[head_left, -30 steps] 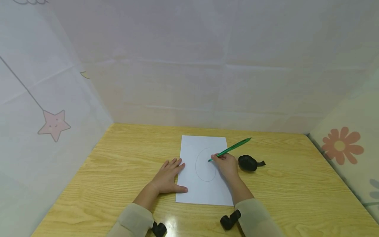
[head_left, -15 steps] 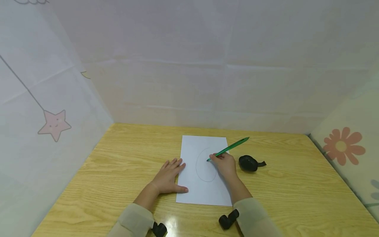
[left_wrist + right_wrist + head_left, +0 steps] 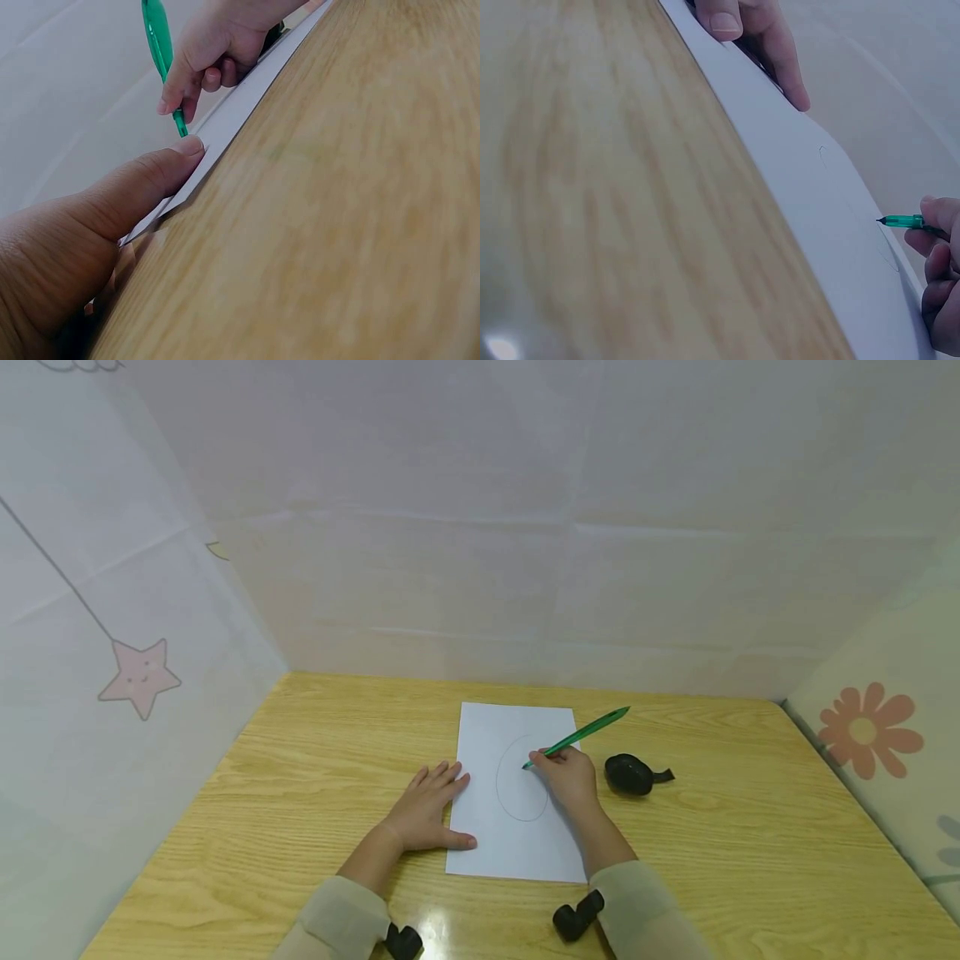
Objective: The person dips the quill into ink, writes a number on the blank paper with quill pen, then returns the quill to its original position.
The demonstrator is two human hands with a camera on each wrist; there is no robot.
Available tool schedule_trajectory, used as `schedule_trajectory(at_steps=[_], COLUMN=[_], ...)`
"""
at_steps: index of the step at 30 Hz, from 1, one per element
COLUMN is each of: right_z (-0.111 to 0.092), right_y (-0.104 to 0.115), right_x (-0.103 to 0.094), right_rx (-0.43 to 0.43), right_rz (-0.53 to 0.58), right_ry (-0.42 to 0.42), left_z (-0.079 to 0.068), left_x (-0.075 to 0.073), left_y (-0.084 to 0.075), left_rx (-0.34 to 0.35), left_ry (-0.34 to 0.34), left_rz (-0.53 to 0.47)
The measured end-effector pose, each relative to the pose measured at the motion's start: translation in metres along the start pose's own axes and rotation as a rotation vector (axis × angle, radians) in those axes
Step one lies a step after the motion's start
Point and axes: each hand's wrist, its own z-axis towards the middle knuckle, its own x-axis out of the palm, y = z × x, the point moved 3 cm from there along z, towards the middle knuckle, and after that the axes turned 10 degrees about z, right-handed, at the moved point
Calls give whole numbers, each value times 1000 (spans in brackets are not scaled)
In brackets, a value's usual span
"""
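Note:
A white sheet of paper [image 3: 517, 856] lies on the wooden table, bearing a thin drawn oval open at its upper right. My right hand [image 3: 573, 781] pinches a green pen [image 3: 592, 727] near its tip, and the tip points down at the oval's upper right part. In the right wrist view the dark point of the pen [image 3: 901, 221] shows close over the sheet. My left hand [image 3: 427, 810] is spread flat across the paper's left edge, fingertips and thumb on the sheet, the palm beside it on the table. Its thumb [image 3: 154, 180] lies along the paper's edge in the left wrist view.
A small round black object with a short tail, maybe a tape dispenser [image 3: 628, 774], sits right of the paper, near my right hand. The wooden table [image 3: 750, 843] reaches back to a pale cloth wall [image 3: 480, 568]. Black wrist devices [image 3: 577, 917] sit at both sleeves.
My right hand and the pen have shifted slightly left over the sheet, the pen tip now a little further inside the oval. My left hand stays in place.

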Motion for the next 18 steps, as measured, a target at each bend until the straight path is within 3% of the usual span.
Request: schedule_trajectory(at_steps=[18], right_z=[0], right_y=[-1], right_x=[-1], right_rx=[-3], right_rz=[-23], right_ry=[-6], left_z=[0], left_x=[-1], left_y=[0], left_rx=[-10], left_ry=[-19], left_rz=[-38])
